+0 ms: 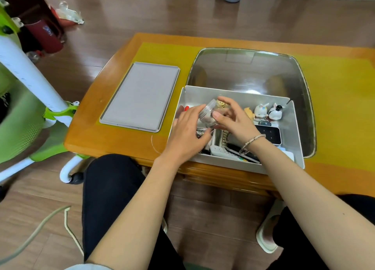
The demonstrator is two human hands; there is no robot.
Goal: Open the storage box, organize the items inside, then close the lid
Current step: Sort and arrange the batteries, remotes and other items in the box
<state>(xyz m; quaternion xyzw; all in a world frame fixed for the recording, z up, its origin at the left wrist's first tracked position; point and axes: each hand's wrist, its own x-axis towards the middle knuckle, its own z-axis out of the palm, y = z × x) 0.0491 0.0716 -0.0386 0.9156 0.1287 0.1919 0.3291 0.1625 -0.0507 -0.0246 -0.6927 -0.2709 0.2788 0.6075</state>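
Wooden table (pixel 113 71) bears lid (pixel 140 97), steel tray (pixel 304 91), storage box (pixel 233 165).

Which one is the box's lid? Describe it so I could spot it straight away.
Start at the wooden table with its yellow mat. The open storage box sits near the front edge, both hands inside it. The lid lies flat on the mat left of the box: a plain grey rectangle with a raised rim, nothing on it.

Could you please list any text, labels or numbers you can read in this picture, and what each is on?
None can be read.
Small label in the box, under the left hand: print too blurred.
Red bag on the floor: white marking, unreadable.
Remote: buttons too small.
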